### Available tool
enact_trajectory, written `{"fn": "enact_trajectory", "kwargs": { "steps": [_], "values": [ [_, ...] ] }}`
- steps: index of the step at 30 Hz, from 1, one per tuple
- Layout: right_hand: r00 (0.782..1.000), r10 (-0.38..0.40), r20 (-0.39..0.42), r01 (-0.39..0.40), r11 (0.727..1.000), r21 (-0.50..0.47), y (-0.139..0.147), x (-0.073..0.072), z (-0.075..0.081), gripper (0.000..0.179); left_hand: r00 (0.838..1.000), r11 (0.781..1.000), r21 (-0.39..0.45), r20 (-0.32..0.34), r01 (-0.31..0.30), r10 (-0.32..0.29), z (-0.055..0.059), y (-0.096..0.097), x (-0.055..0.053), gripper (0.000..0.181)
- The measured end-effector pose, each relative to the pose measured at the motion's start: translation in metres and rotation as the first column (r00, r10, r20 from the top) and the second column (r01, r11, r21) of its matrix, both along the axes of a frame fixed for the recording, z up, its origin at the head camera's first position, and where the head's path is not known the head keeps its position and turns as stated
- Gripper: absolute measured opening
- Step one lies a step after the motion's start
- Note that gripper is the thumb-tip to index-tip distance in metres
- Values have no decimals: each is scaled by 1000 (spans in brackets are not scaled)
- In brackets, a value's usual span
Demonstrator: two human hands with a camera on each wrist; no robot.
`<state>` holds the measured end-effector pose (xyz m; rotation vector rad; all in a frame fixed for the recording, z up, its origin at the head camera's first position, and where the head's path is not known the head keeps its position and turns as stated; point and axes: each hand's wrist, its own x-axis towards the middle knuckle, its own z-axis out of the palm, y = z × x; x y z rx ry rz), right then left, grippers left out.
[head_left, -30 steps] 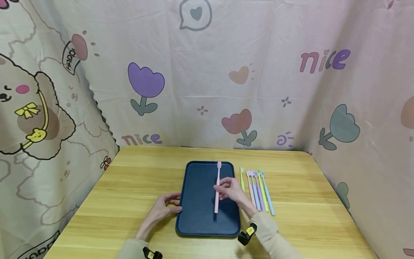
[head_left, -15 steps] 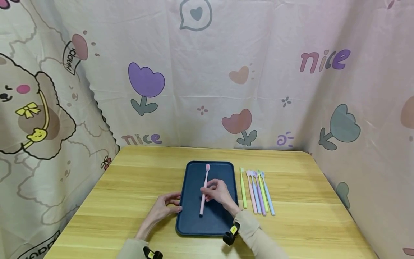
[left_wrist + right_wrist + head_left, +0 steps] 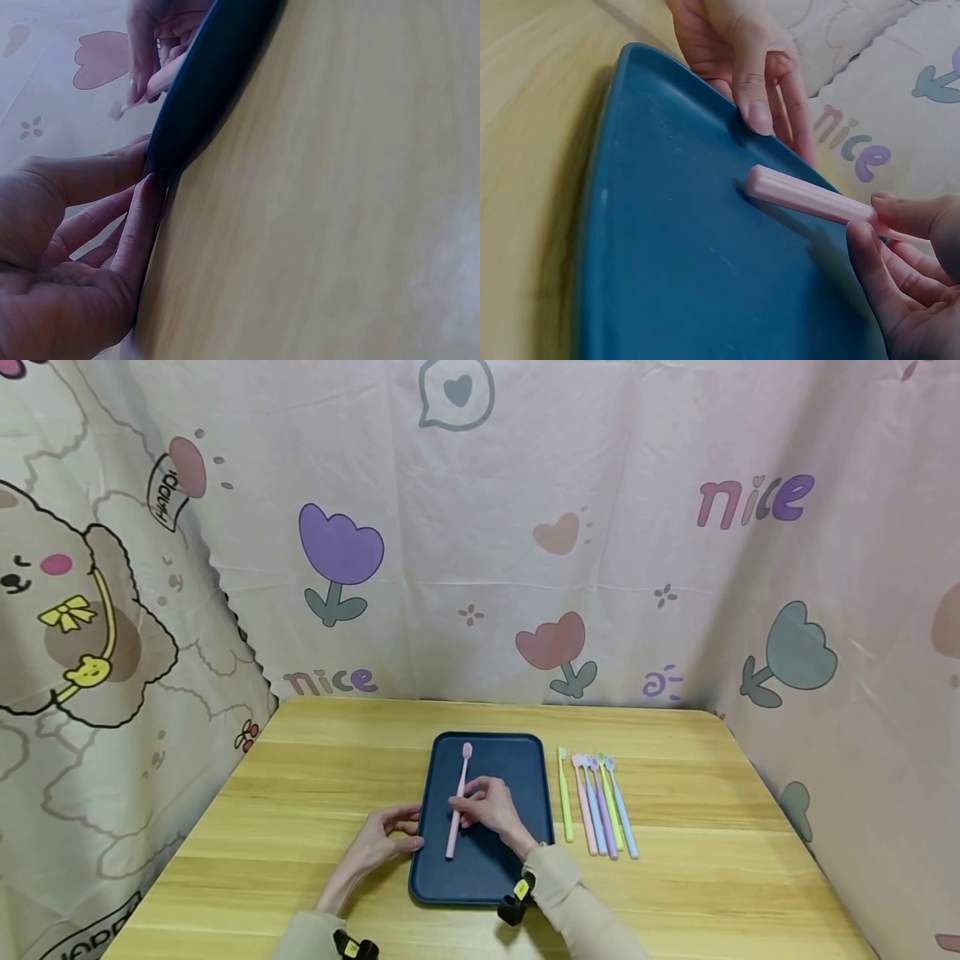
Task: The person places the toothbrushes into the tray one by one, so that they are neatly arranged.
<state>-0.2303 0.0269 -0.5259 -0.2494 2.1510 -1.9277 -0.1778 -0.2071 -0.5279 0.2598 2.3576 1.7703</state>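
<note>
A dark blue rectangular tray (image 3: 506, 760) lies on the wooden table. My left hand (image 3: 381, 839) holds its left edge; in the right wrist view the thumb (image 3: 760, 116) lies over the rim and the other fingers are outside it. Above the tray's left half, my right hand (image 3: 491, 807) pinches a pink toothbrush (image 3: 453, 837) by its handle between thumb and fingers. The brush head points to the far side. In the right wrist view the handle end (image 3: 780, 187) hangs close over the tray floor, with a shadow beneath.
To the right of the tray lies a green toothbrush (image 3: 565, 802) by itself. Beside it is a row of several more toothbrushes (image 3: 603, 810) in pink, blue, purple and green. A printed curtain (image 3: 465, 527) hangs behind the wooden table (image 3: 712, 827).
My right hand has carried the pink toothbrush leftward across the tray, from its right half to its left half. The left hand stays at the tray's edge.
</note>
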Motion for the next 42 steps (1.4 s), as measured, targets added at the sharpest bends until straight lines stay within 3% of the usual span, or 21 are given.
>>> {"fn": "enact_trajectory", "kwargs": {
  "steps": [7,9,11,14,16,24,35,42],
  "values": [
    [1000,-4,-28,4,1000,9,-7,2,-1,27,1000,1000,4,-9,14,-14,-2,-1,-1,61],
    [999,0,-38,0,1000,13,-9,6,8,25,1000,1000,2,-14,22,-22,-2,-1,0,61],
    [999,-2,-47,3,1000,23,-11,5,8,23,1000,1000,1,-19,21,-21,-2,-1,0,60],
    [998,-6,-63,9,999,53,-14,3,6,20,1000,1000,7,-14,18,-18,-1,-1,0,60],
    [997,-14,-71,20,997,77,-17,-3,-4,18,1000,1000,10,-8,16,-16,-1,-1,0,61],
    [995,-42,-88,53,990,133,-22,-2,-6,13,1000,1000,8,3,11,-11,0,0,1,60],
    [989,-74,-128,94,983,158,-24,-1,-6,17,1000,1000,3,-2,10,-10,0,0,-1,60],
    [992,-29,-125,47,988,147,-18,9,-6,28,1000,1000,11,13,8,-8,1,-1,-1,61]
  ]
}}
